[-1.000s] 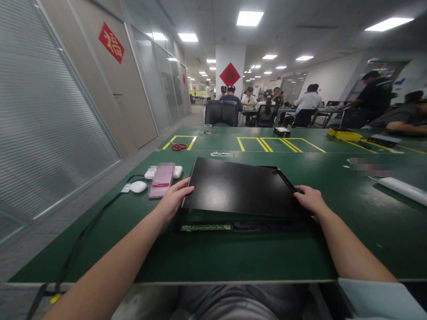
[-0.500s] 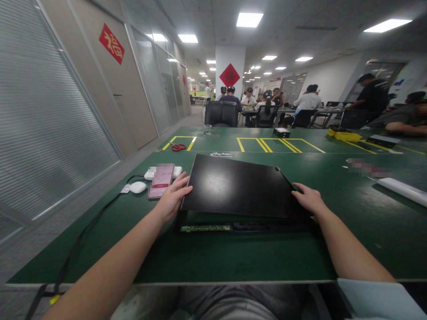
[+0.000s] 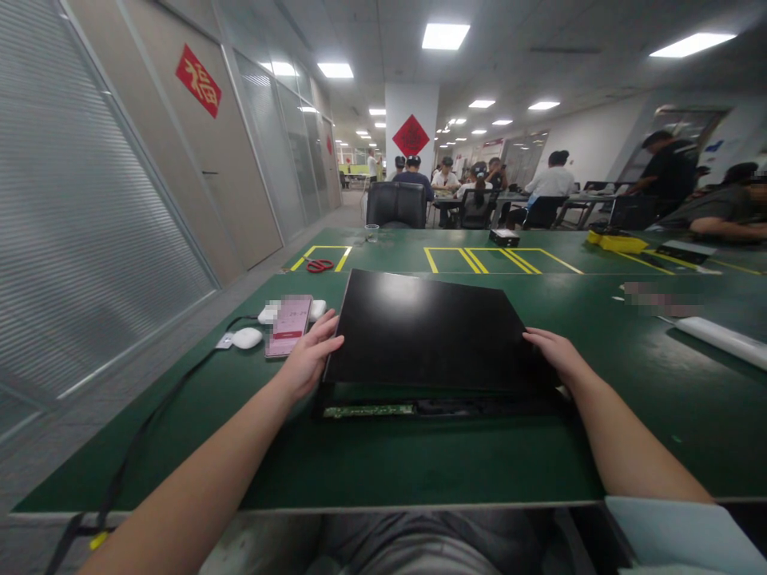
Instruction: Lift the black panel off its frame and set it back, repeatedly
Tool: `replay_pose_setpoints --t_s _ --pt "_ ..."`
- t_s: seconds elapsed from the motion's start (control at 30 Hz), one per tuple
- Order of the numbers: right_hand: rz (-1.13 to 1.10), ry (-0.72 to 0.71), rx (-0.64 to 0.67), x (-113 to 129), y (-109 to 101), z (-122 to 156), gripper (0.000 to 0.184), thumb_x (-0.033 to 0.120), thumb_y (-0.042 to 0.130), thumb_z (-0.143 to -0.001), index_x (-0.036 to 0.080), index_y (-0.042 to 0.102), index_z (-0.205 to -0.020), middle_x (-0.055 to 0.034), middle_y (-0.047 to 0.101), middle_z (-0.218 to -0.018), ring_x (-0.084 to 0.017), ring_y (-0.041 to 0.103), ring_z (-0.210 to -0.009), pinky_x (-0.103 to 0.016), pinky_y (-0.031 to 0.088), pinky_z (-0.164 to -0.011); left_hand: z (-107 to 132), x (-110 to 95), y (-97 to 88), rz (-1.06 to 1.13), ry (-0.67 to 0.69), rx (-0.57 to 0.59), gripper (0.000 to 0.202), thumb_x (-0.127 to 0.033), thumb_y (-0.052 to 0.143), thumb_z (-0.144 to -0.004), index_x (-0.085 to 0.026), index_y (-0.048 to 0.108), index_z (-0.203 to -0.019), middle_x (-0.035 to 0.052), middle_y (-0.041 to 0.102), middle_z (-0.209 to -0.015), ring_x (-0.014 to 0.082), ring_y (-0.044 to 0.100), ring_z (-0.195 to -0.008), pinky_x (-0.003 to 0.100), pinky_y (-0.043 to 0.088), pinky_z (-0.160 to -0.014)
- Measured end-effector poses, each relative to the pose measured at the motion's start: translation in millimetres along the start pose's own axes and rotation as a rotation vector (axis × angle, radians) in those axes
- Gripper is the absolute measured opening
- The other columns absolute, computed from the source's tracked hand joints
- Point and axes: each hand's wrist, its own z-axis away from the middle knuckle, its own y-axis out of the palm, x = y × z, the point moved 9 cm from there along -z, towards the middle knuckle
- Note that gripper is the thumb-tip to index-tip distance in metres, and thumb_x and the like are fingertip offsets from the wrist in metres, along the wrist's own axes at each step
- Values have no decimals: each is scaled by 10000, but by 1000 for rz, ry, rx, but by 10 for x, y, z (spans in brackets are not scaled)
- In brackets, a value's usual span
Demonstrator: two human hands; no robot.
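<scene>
A black, glossy screen panel (image 3: 428, 335) is held tilted over the green table, its far edge raised. My left hand (image 3: 312, 351) grips its left edge, thumb on the front face and fingers behind. At the right edge, my right hand (image 3: 552, 351) pinches the panel; part of its fingers is hidden. A strip of green circuit board (image 3: 368, 411) with a dark band beside it shows below the panel's near edge. Whether the board is joined to the panel I cannot tell.
Left of the panel lie a pink-screened phone (image 3: 288, 326), a white rounded gadget (image 3: 247, 339) and a black strap (image 3: 161, 407). Red scissors (image 3: 319, 265), a clear cup (image 3: 371, 232) and a yellow tray (image 3: 617, 241) are farther back. A white roll (image 3: 722, 342) lies right. Other people sit beyond.
The panel's right side has shifted, and its far edge now covers the small white pieces behind it. My right hand has closed in on the right edge. My left hand keeps its hold.
</scene>
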Motion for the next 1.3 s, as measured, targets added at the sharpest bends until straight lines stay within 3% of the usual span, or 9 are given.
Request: replay_pose_setpoints --t_s 0.1,0.2,0.3,0.4,0.5,0.67,0.93,1.17,1.3 --pt "-281 113 -4 -81 26 4 260 312 776 -632 247 784 -883 -53 789 -943 -291 717 -1015 -424 561 -918 -6 13 -21 -10 18 -12 509 -335 873 -604 -271 821 -1106 40 414 -1656 378 291 -1551 449 303 -1249" --pt "-404 57 -15 83 -11 57 349 285 768 -611 228 772 -955 -53 787 -1001 -280 711 -1038 -397 561 -912 0 37 -22 2 -4 -17 628 -327 863 -610 -250 774 -1227 67 499 -1599 390 365 -1514 497 319 -1240" --pt "-476 0 125 355 29 228 548 314 727 -658 241 714 -1200 -55 764 -1160 -268 705 -1092 -398 554 -947 12 75 21 46 -82 14 756 -322 841 -634 -235 687 -1369 90 631 -1472 384 491 -1432 517 393 -1195" --pt "-414 -51 320 619 99 483 753 377 654 -743 321 515 -1480 -34 683 -1358 -269 672 -1185 -429 552 -961 0 41 22 49 -86 17 786 -307 814 -650 -237 650 -1415 86 681 -1408 364 536 -1397 486 414 -1184" --pt "-398 -14 353 693 78 636 754 422 567 -759 311 487 -1501 -52 694 -1307 -292 682 -1147 -472 559 -929 -35 -39 -34 6 -14 -20 759 -296 787 -653 -227 663 -1399 83 670 -1424 347 481 -1447 455 360 -1218" --pt "-514 37 244 679 -5 637 648 425 557 -740 225 616 -1354 -125 726 -1138 -320 706 -1020 -501 563 -927 -49 15 -34 24 -55 -13 706 -343 800 -629 -227 719 -1321 82 680 -1410 367 508 -1421 472 383 -1202" --pt "-599 -30 229 705 -9 506 581 321 594 -686 194 654 -1249 -115 742 -1105 -339 707 -1051 -520 565 -931 -83 155 -110 -99 -99 -37 658 -601 732 -747 -212 719 -1278 126 677 -1398 383 546 -1366 502 499 -1059" --pt "-835 49 -122 377 -304 255 183 163 597 -712 232 620 -880 -39 671 -875 -207 687 -827 -354 628 -759 -125 160 -214 -306 -18 -79 647 -515 748 -745 -231 632 -1315 153 592 -1459 368 561 -1334 532 471 -1074" --pt "-1025 121 -304 263 -369 216 231 49 582 -669 217 503 -808 9 601 -815 -113 628 -719 -207 590 -656 -98 92 -114 -509 91 -6 678 -476 781 -687 -228 612 -1294 150 569 -1442 371 566 -1314 524 500 -1053"
